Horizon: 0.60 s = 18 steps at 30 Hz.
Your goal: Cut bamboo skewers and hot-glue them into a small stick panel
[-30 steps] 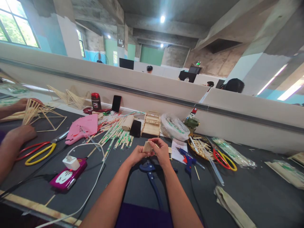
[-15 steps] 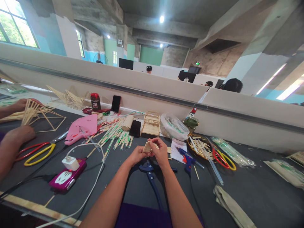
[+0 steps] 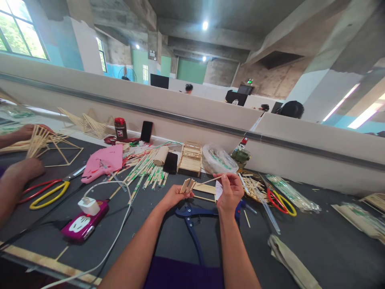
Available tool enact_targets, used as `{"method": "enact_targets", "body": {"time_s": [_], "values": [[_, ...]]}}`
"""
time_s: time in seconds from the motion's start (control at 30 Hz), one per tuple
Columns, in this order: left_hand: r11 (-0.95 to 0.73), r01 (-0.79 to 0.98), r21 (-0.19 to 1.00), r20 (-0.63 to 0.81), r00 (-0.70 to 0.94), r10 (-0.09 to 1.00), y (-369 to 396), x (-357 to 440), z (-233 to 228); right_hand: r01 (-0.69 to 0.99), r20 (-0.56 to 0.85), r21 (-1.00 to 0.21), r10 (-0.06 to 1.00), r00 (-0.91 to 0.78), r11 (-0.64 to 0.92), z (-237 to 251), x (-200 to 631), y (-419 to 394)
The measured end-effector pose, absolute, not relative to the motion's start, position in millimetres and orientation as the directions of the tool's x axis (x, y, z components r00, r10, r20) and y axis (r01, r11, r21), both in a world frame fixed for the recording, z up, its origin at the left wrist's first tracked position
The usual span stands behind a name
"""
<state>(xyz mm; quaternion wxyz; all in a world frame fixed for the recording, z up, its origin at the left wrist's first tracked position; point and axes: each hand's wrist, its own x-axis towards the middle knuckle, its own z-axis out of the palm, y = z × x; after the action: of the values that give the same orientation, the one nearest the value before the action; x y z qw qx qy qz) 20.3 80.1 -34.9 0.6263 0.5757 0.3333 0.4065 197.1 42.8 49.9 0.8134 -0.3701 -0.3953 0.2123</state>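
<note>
My left hand (image 3: 175,197) is closed around a small bundle of cut wooden sticks (image 3: 187,185), held upright above the table. Between the fingertips of my right hand (image 3: 229,192) is a single thin wooden stick (image 3: 209,180), its free end pointing left toward the bundle. Below my hands lies a blue pipe cutter (image 3: 192,220) with its handles apart. A small flat panel of sticks (image 3: 205,188) rests on the table between my hands. Behind them stands a little stick-built model (image 3: 190,158). My right hand partly covers a blue glue gun (image 3: 238,211).
On the left, another person's hands (image 3: 26,171) hold a stick frame. Nearby are scissors (image 3: 49,194), a pink glue gun (image 3: 98,170) and a purple power strip (image 3: 86,220) with a white cable. A stick basket (image 3: 255,187), more scissors (image 3: 281,202) and a cloth glove (image 3: 293,261) lie right.
My right hand has moved right, away from my left, and now holds one stick apart. The bundle stays in my left hand. More of the pipe cutter and flat panel shows.
</note>
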Motion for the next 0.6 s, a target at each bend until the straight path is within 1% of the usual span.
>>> {"method": "enact_targets", "body": {"time_s": [0.07,0.13,0.2,0.27,0.43,0.6], "values": [[0.013,-0.127,0.992,0.045,0.44,0.897,80.5,20.8,-36.1,0.001,0.481,-0.816,0.676,0.558,0.579,45.1,195.9,44.2],[0.015,-0.14,0.99,0.048,0.434,0.9,81.3,21.3,-37.7,0.038,0.453,-0.867,0.754,0.476,0.497,38.9,190.9,45.9],[0.008,-0.144,0.99,0.055,0.431,0.9,81.8,21.7,-38.8,0.045,0.413,-0.902,0.825,0.386,0.43,32.2,184.2,47.4],[0.005,-0.138,0.99,0.056,0.434,0.899,81.8,21.7,-38.8,0.046,0.388,-0.918,0.869,0.307,0.394,25.6,177.8,48.6],[0.007,-0.161,0.987,0.069,0.461,0.885,81.6,21.3,-36.3,0.186,0.421,-0.903,0.886,0.196,0.388,11.2,168.4,51.3],[-0.019,-0.147,0.989,0.084,0.452,0.888,82.2,21.8,-34.6,0.215,0.397,-0.905,0.91,0.117,0.368,3.7,167.2,52.9]]}}
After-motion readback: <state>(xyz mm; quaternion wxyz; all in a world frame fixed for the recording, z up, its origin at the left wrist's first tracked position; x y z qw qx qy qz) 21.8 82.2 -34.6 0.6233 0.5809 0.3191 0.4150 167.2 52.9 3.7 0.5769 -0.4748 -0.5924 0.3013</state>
